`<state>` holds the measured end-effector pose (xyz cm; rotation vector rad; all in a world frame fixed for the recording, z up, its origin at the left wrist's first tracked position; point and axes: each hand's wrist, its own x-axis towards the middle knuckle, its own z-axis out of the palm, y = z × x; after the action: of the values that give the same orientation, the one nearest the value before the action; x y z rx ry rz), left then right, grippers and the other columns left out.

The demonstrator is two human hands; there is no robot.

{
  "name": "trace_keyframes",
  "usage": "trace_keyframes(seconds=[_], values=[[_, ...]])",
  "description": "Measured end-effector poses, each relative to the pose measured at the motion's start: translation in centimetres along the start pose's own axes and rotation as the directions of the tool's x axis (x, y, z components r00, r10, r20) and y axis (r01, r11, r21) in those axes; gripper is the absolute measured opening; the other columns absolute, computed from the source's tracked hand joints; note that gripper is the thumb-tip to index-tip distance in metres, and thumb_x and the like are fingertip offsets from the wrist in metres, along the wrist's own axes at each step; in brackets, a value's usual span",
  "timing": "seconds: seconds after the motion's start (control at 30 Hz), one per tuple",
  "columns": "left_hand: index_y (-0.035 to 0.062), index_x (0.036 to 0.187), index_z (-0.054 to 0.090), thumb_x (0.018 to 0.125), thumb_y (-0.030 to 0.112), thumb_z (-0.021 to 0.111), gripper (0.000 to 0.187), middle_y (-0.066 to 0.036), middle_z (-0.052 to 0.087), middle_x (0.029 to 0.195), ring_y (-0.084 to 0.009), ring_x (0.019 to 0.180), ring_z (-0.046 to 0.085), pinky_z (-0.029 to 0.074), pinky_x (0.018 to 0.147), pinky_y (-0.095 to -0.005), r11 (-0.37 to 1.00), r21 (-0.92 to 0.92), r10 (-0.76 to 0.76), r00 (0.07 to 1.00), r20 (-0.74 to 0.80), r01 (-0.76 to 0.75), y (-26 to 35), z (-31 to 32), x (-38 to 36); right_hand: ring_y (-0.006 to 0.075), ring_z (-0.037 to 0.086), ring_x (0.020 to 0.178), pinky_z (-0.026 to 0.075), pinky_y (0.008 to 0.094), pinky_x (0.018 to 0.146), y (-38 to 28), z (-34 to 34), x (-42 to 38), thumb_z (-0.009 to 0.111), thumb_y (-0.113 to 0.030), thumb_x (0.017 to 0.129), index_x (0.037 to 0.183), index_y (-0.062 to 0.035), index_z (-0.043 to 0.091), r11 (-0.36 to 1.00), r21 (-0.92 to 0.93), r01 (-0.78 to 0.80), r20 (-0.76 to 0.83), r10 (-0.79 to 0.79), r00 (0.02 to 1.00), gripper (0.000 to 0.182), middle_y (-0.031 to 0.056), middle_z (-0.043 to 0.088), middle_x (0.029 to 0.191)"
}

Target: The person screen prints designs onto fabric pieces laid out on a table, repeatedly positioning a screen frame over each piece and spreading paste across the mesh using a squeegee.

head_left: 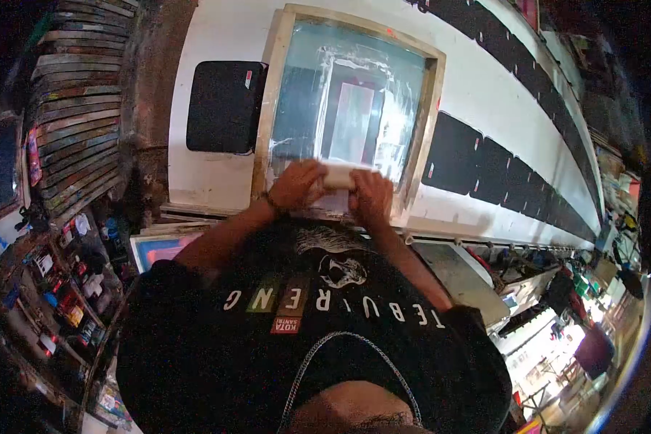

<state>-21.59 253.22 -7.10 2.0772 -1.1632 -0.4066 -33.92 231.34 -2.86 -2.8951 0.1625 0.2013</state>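
Both my hands grip a pale squeegee point(337, 177) at the near end of a wood-framed printing screen point(432, 87). My left hand point(296, 186) is wrapped round its left end. At the right end, my right hand point(371, 197) has its fingers closed over the handle. White ink point(392, 119) is smeared over the bluish mesh, round a rectangular design in the middle. The squeegee's lower edge is hidden behind my hands. The screen rests on a long white table point(220, 32).
A black fabric piece point(224, 107) with a small red-and-white tag lies left of the screen. Rows of similar black pieces point(477, 155) run along the table to the right. Stacked wooden frames point(79, 108) stand at the far left, and cluttered shelves point(65, 282) sit below them.
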Motion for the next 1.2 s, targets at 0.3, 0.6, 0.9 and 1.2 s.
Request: trace_keyframes(seconds=[0.3, 0.6, 0.9, 1.2], values=[[0.0016, 0.141, 0.06, 0.091, 0.036, 0.074, 0.063, -0.02, 0.045, 0.149, -0.0384, 0.132, 0.049, 0.04, 0.112, -0.0491, 0.837, 0.132, -0.357, 0.712, -0.605, 0.531, -4.6, -3.9, -1.2, 0.034, 0.069, 0.113, 0.053, 0.0494, 0.094, -0.1, -0.2, -5.9, 0.069, -0.004, 0.078, 0.12, -0.0111, 0.07, 0.971, 0.174, 0.167, -0.159, -0.14, 0.977, 0.043, 0.0124, 0.074, 0.122], [-0.0006, 0.156, 0.042, 0.081, 0.014, 0.064, 0.08, -0.026, 0.046, 0.152, -0.0423, 0.141, 0.047, 0.038, 0.12, -0.0491, 0.862, -0.2, -0.502, 0.726, -0.469, 0.467, -5.0, -4.5, -1.5, 0.0334, 0.071, 0.098, 0.056, 0.0487, 0.079, 4.0, -1.0, 13.3, 0.07, -0.014, 0.086, 0.116, -0.0156, 0.074, 0.98, 0.023, 0.2, -0.53, -0.158, 0.834, 0.03, 0.0101, 0.076, 0.112], [-0.0045, 0.151, 0.046, 0.083, 0.012, 0.062, 0.072, -0.029, 0.058, 0.14, -0.043, 0.128, 0.058, 0.044, 0.113, -0.047, 0.839, -0.31, -0.544, 0.675, -0.498, 0.447, -3.5, -3.4, 0.0, 0.0334, 0.072, 0.098, 0.054, 0.0414, 0.094, 14.9, 0.2, 5.3, 0.073, -0.038, 0.089, 0.116, -0.0047, 0.077, 0.743, 0.664, -0.078, -0.339, 0.393, 0.855, 0.043, 0.0165, 0.076, 0.107], [-0.0042, 0.15, 0.045, 0.083, 0.012, 0.062, 0.071, -0.031, 0.059, 0.136, -0.0459, 0.127, 0.057, 0.045, 0.11, -0.0501, 0.898, -0.316, -0.439, 0.66, -0.61, 0.306, 4.6, 10.8, 12.5, 0.0206, 0.067, 0.086, 0.057, 0.0391, 0.077, 36.4, -2.5, -2.6, 0.059, -0.027, 0.101, 0.108, -0.0038, 0.069, -0.005, 0.923, -0.384, 0.303, 0.623, 0.721, 0.027, 0.0059, 0.07, 0.097]])
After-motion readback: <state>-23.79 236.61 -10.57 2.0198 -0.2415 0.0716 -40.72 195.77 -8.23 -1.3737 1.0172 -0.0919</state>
